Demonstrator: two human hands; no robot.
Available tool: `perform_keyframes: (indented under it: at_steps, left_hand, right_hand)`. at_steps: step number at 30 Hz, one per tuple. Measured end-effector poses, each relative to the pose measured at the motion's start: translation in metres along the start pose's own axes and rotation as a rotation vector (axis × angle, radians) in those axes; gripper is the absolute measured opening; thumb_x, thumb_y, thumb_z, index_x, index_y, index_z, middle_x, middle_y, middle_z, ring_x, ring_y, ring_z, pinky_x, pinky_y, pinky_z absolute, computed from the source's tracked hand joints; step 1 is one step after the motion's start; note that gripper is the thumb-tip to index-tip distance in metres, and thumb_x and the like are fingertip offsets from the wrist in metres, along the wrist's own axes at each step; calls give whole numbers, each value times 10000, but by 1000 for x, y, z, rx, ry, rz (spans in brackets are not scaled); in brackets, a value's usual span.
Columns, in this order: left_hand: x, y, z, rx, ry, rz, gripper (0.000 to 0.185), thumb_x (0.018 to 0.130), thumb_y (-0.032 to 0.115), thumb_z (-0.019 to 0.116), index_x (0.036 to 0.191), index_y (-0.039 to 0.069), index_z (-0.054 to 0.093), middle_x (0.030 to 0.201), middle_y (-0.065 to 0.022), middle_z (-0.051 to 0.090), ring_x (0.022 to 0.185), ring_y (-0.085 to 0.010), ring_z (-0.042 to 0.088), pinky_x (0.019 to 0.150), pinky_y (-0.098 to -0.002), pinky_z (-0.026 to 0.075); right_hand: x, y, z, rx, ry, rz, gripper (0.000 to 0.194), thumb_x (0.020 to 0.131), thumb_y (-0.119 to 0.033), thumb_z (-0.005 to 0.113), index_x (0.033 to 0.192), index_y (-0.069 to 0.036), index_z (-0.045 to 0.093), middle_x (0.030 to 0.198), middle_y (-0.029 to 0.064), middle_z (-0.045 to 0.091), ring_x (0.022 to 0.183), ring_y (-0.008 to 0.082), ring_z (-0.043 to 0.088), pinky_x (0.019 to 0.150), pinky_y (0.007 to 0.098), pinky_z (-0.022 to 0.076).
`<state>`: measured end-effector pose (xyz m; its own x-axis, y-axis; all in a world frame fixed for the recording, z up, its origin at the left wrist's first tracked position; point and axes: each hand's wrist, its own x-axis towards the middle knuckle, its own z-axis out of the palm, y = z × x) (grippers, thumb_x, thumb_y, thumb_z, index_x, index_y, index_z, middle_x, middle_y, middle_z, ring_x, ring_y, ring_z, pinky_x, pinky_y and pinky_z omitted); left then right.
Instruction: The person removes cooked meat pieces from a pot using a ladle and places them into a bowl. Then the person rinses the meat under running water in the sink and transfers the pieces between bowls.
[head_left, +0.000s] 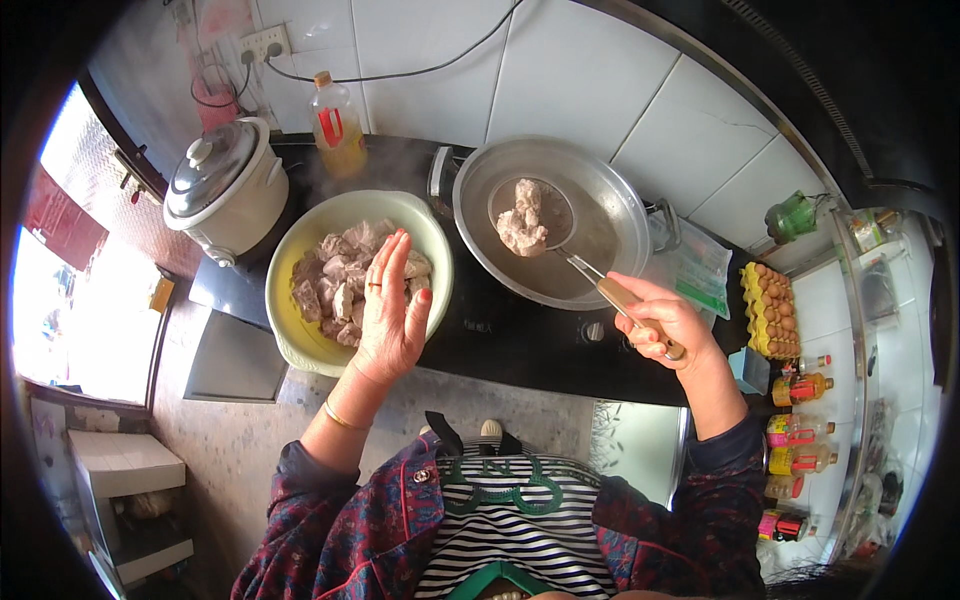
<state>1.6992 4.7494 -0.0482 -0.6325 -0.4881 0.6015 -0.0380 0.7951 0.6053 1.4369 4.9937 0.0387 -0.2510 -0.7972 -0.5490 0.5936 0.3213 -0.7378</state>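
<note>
My right hand (667, 319) grips the wooden-handled end of a skimmer ladle (619, 296). Its round mesh head carries several chunks of pale cooked meat (523, 225) and hangs over a wide metal pot (480, 266), which holds cloudy liquid. My left hand (394, 307) is raised flat above a pale green and yellow plastic basin (292, 352), fingers extended and together, thumb apart, with nothing in it. Inside the basin lies a heap of grey-brown cooked meat pieces (330, 285), partly covered by that hand. Whether the hand touches the basin's rim I cannot tell.
A white slow cooker (232, 202) with a glass lid stands at the left. Behind the basin is an oil bottle (334, 135). On the right are a plastic packet (701, 274), an egg tray (769, 311) and several bottles (801, 390). The black stove (495, 337) bears a knob (593, 331).
</note>
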Motion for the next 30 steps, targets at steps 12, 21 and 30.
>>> perform_keyframes:
  at_steps: [12,21,30]
  left_hand:
    - [32,-11,31,-50,-144,-15,623,953,362,462,1403,-32,289,1431,-246,316,1336,-385,281,1107,-449,226]
    - [31,-77,-16,-238,142,-327,515,991,330,418,1384,-1,372,1369,-226,425,1282,-328,401,1070,-375,300]
    - [-5,-125,-69,-2,270,-527,517,996,355,365,1374,3,396,1363,-220,449,1271,-345,416,1076,-389,288]
  right_hand:
    - [3,9,13,15,13,-21,625,866,-32,455,1455,-67,247,818,138,535,501,74,427,381,186,338]
    - [9,-10,82,-156,-123,-91,652,860,-44,477,1464,-94,237,817,107,525,512,78,433,379,196,353]
    - [92,44,157,-729,-150,-74,595,902,-40,446,1463,-107,260,752,74,523,513,122,496,434,281,446]
